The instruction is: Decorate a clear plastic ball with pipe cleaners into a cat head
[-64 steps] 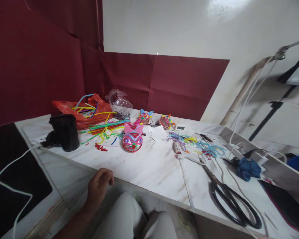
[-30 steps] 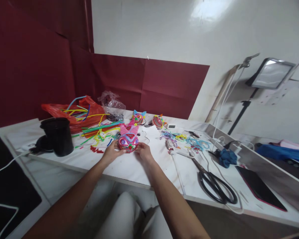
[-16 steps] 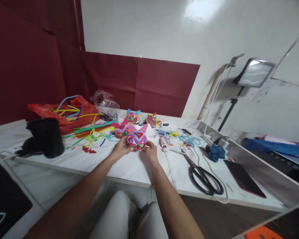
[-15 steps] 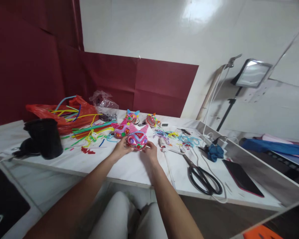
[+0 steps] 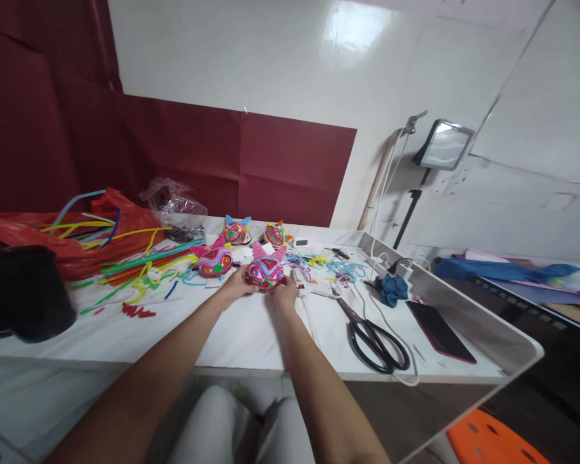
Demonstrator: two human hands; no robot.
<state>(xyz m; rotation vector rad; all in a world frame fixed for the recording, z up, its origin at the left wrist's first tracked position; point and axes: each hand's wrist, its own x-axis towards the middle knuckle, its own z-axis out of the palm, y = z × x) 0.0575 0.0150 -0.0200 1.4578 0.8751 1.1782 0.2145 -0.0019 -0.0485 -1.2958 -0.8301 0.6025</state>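
Between my two hands is a pink, round animal-head craft (image 5: 265, 270) with pointed ears, made of coiled fuzzy stems. My left hand (image 5: 238, 285) grips its left side, fingers partly hidden behind it. On the other side my right hand (image 5: 284, 294) holds its lower right edge. A similar pink animal head (image 5: 213, 261) lies just left of it on the table. Farther back sit a blue-eared animal head (image 5: 235, 232) and one with orange and yellow ears (image 5: 274, 234).
Black-handled scissors (image 5: 377, 341) and a phone (image 5: 439, 332) lie to the right. Loose pipe cleaners (image 5: 145, 261) spread at left beside a red plastic bag (image 5: 91, 251) and a black container (image 5: 38, 296). A glue gun (image 5: 319, 288) and cables lie right of my hands.
My view has swung to the right, so the table's contents appear farther left. The held animal head now stands apart from the pink one beside it. Both hands keep their hold.
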